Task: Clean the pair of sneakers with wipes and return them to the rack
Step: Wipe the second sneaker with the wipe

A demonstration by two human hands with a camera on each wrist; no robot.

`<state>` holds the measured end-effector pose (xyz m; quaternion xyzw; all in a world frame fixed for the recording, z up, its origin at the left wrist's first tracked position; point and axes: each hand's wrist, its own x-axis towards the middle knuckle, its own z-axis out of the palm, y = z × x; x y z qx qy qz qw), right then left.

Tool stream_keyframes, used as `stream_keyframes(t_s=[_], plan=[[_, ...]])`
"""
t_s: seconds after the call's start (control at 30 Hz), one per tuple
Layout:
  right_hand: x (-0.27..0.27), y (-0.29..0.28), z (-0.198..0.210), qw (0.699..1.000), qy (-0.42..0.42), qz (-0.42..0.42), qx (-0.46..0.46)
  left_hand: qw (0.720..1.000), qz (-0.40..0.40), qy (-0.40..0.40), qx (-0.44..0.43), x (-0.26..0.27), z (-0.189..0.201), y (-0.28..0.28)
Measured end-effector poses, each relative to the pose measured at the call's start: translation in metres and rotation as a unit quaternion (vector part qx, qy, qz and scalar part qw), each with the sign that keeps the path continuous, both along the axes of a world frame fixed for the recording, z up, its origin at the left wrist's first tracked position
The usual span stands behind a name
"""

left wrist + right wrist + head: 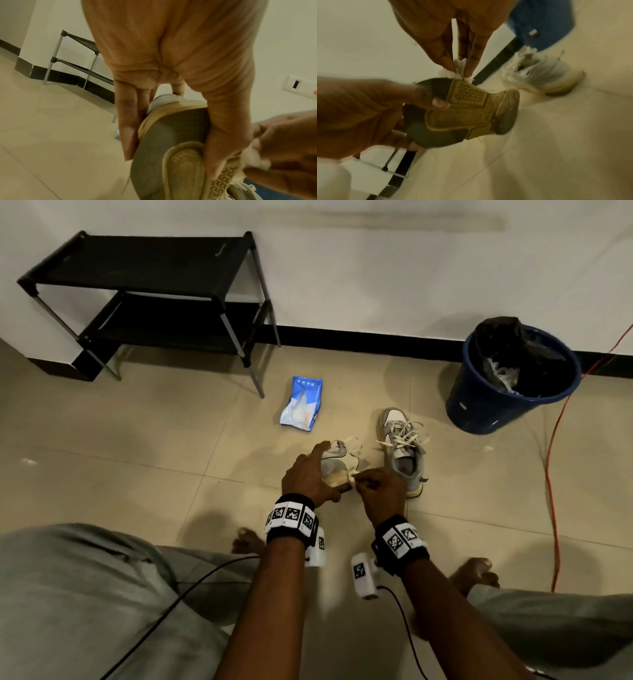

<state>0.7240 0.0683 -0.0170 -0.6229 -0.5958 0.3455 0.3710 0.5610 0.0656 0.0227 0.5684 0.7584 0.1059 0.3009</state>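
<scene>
My left hand [310, 474] grips a grey and white sneaker [334, 460] above the floor, its tan and grey sole [467, 112] turned toward me. The thumb lies across the sole and the fingers wrap the far side [128, 128]. My right hand [380, 491] pinches a crumpled white wipe [453, 71] in its fingertips and holds it against the sole's edge near the heel [255, 158]. The other sneaker [404, 446] stands upright on the floor to the right, laces loose. The black two-shelf rack [154, 299] stands against the wall at the far left, both shelves bare.
A blue pack of wipes [301, 405] lies on the tiled floor beyond the hands. A blue bin [510, 381] with a black liner stands at the right by the wall. An orange cable [551, 474] runs down the floor on the right. My knees and bare feet flank the hands.
</scene>
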Motion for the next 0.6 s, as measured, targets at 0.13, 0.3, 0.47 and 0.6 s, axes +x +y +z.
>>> stream_keyframes(t_s=[0.13,0.3,0.47,0.6], plan=[[-0.032,-0.010,0.007,0.998,0.037,0.042,-0.009,0.998,0.032,0.042,-0.025,-0.004,-0.007,-0.007],[-0.046,-0.017,0.008,0.995,0.071,0.060,-0.020,0.999,0.036,0.017,-0.033,-0.021,-0.015,-0.010],[-0.021,0.010,-0.012,0.998,-0.003,0.008,-0.058,0.998,0.049,-0.036,-0.012,-0.023,-0.024,-0.009],[-0.028,-0.003,-0.005,0.997,0.007,0.071,-0.008,0.998,0.048,-0.041,-0.020,-0.014,-0.028,-0.002]])
